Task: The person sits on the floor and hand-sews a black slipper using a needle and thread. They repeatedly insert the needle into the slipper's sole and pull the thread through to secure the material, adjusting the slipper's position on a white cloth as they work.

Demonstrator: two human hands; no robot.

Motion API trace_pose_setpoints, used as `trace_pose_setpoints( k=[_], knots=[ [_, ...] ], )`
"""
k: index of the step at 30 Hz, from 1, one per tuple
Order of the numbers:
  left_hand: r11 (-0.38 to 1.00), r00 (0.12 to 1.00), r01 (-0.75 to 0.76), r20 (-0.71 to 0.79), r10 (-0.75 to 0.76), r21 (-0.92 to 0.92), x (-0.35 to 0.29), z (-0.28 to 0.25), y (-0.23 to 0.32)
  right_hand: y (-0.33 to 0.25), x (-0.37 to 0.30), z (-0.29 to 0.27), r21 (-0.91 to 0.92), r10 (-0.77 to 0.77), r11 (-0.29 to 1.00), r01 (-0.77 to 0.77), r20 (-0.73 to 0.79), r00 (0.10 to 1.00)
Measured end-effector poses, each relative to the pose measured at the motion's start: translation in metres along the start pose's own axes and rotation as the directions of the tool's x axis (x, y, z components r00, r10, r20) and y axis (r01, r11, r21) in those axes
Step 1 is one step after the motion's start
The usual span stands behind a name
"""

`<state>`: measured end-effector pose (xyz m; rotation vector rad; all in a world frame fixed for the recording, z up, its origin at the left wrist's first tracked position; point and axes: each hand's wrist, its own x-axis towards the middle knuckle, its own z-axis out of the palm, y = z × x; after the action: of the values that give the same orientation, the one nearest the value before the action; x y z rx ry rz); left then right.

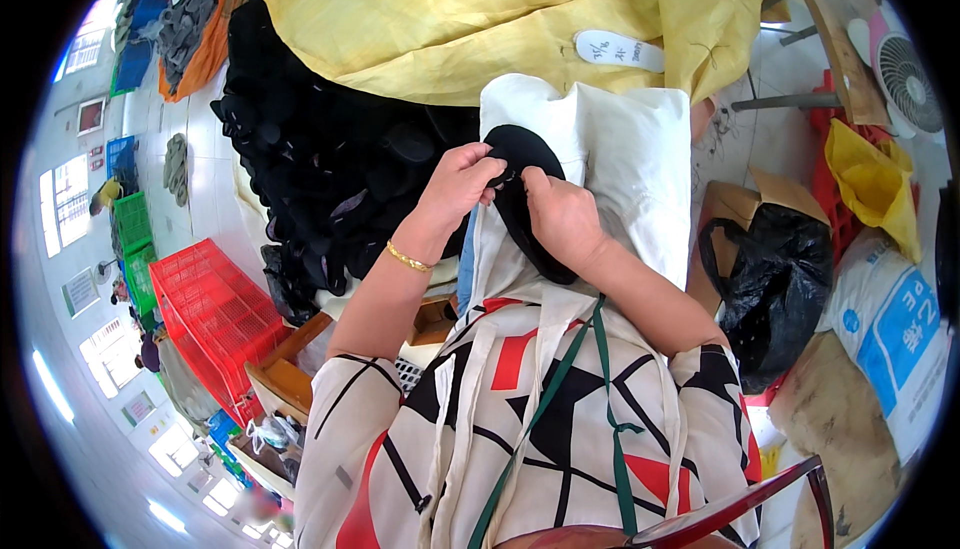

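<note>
My left hand pinches the edge of a black fabric piece, long and rounded like a shoe upper. On the same piece, my right hand is closed close beside the left, thumb and fingers pressed together. The piece hangs down between my hands over a white cloth spread across my lap. Anything small between the fingertips is hidden. To the left lies a large heap of similar black pieces.
Yellow cloth lies beyond the heap, with a white sole-shaped card on it. Red crates and a wooden drawer stand at left. At right are a box with a black plastic bag, a white sack and a fan.
</note>
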<state>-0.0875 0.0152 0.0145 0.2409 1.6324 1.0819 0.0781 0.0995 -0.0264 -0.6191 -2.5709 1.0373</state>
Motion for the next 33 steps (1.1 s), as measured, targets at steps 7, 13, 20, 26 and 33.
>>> trace_pose_setpoints(
  k=[7, 13, 20, 26, 33],
  knots=[
    [0.996, 1.0, 0.017, -0.016, -0.019, -0.086, -0.004, 0.0, 0.001, -0.009, 0.004, -0.001, 0.12, 0.115, 0.986, -0.118, 0.028, 0.993],
    [0.989, 0.999, -0.025, 0.033, 0.03, -0.143, -0.003, -0.001, -0.005, -0.009, 0.016, 0.0, 0.371, 0.137, 0.919, -0.13, 0.008, 0.991],
    [0.992, 0.996, -0.086, -0.023, 0.084, -0.097, 0.0, -0.001, -0.016, 0.02, 0.022, -0.054, 0.504, 0.101, 0.836, -0.214, 0.241, 0.965],
    [0.994, 0.995, -0.09, -0.04, 0.088, -0.065, 0.002, -0.001, -0.021, 0.026, 0.031, -0.08, 0.147, 0.126, 0.985, -0.087, -0.278, 0.952],
    [0.989, 0.987, -0.145, -0.081, 0.141, -0.039, -0.001, 0.007, -0.014, 0.0, 0.045, -0.023, 0.183, -0.062, 0.979, 0.091, -0.154, 0.986]
  ],
)
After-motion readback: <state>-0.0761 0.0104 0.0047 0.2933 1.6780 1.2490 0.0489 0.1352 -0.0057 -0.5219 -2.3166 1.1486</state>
